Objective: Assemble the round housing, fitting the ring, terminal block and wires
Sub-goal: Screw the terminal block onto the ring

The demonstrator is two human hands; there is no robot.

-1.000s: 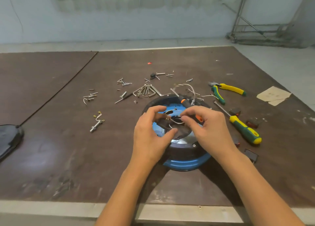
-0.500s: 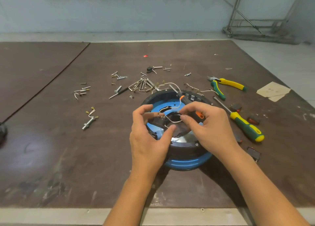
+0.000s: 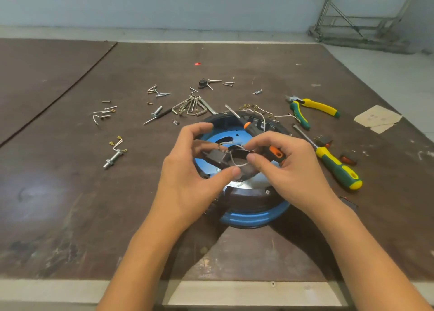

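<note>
Above the housing (image 3: 256,218), mid-table, the hands have drawn slightly apart since a second ago: the left hand (image 3: 187,181) grips the block (image 3: 215,157), the right hand (image 3: 293,167) at its 3 o'clock pinches a wire (image 3: 238,165) looping from it, so I judge wiring is under way, the block not yet seated.

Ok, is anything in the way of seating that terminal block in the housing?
Yes: an orange-handled screwdriver lies across the housing, right beside the terminal block the left hand holds. The right hand pinches a wire.
</note>
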